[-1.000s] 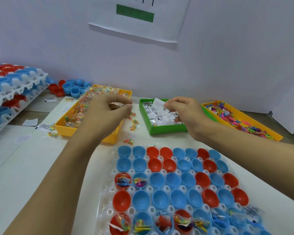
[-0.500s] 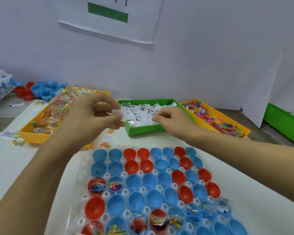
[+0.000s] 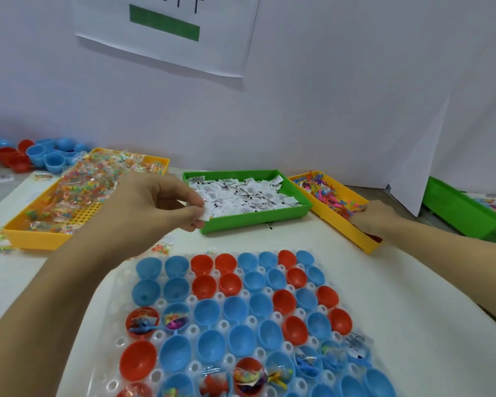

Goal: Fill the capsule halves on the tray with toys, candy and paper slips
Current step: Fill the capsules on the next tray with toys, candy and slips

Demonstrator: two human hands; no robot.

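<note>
Capsule halves (image 3: 235,310), blue and red, seated open side up in the clear plastic tray (image 3: 109,365) on the white surface (image 3: 413,325), near the bottom of the view. Far rows bare inside; two filled halves (image 3: 158,320) at the left of the third row, holding coloured toys and wrapped bits; more filled ones along the nearest rows and at the right edge, some with printed slips on top.

Left hand (image 3: 152,207) raised above the surface between the tray and the bins, thumb and fingers pinched together on a small white paper slip (image 3: 205,213), just at the near left corner of the green bin (image 3: 252,219). Green bin heaped with printed paper slips (image 3: 241,193).

Right hand (image 3: 375,216) reaching into the near end of the yellow toy bin (image 3: 341,222), fingers curled down among the small coloured toys (image 3: 324,190); cannot tell whether anything is gripped.

Left of the green bin, a yellow candy bin (image 3: 35,239) full of clear-wrapped candy (image 3: 89,181). A few loose candies (image 3: 161,249) on the surface beside it. Behind it, spare blue and red capsule halves (image 3: 38,156) piled against the wall. Far right, another green bin (image 3: 464,213). On the wall, a white paper sign (image 3: 226,47) with a green bar.
</note>
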